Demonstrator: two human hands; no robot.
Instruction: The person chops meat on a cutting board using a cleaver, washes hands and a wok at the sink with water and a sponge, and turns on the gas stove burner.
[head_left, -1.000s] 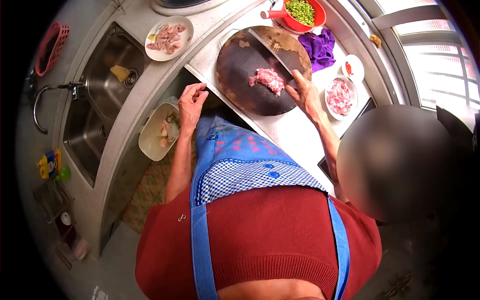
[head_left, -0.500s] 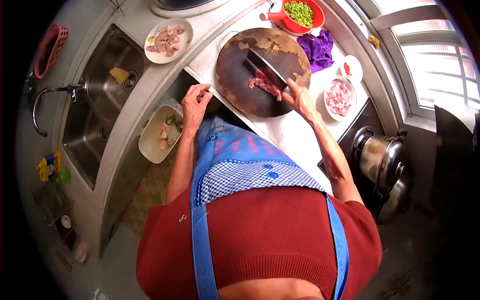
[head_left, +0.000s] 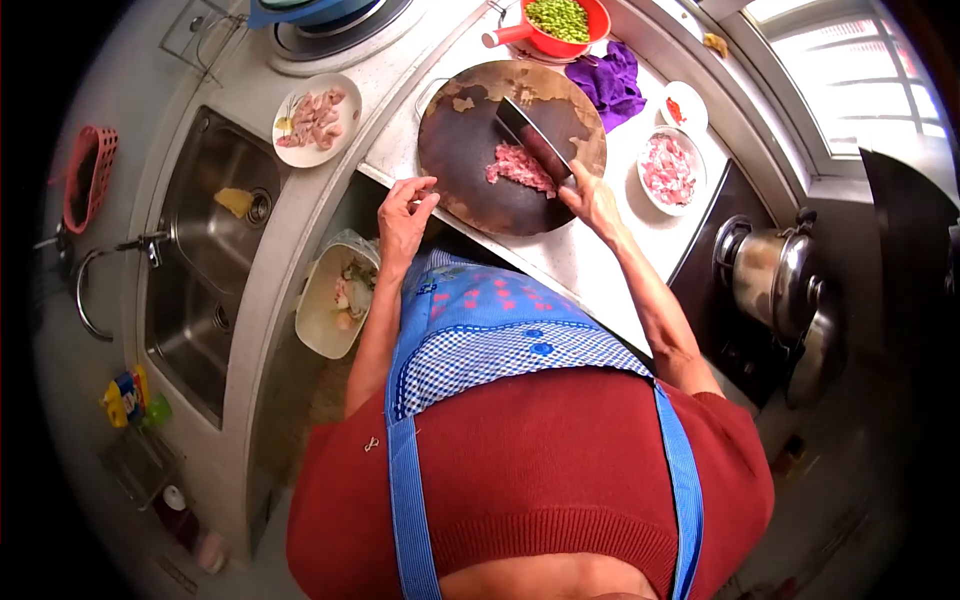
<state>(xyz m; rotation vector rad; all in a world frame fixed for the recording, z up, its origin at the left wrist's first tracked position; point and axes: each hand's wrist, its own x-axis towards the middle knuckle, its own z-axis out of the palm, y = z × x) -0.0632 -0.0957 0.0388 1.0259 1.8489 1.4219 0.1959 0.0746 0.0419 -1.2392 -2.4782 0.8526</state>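
Note:
My right hand (head_left: 590,200) grips the handle of a cleaver (head_left: 535,138), whose dark broad blade leans along the right side of some cut raw meat (head_left: 520,168). The reddish-pink meat lies in a small heap on a round dark chopping board (head_left: 460,130) with worn, peeling patches. My left hand (head_left: 405,222) hovers at the board's lower left edge, apart from the meat. Its fingers are loosely bent, with a gap between thumb and forefinger, and nothing shows in them.
A plate of pale meat (head_left: 345,135) stands left, beside the sink (head_left: 190,290). Below hangs a waste bin (head_left: 318,315). Behind the board are a red strainer of green beans (head_left: 597,22) and a purple cloth (head_left: 608,88). A bowl of sliced meat (head_left: 668,170) and steel pot (head_left: 765,280) stand right.
The view has shifted slightly. The meat lies in a looser, wider heap, and the cleaver blade shows more of its broad face. My left thumb and forefinger have parted a little.

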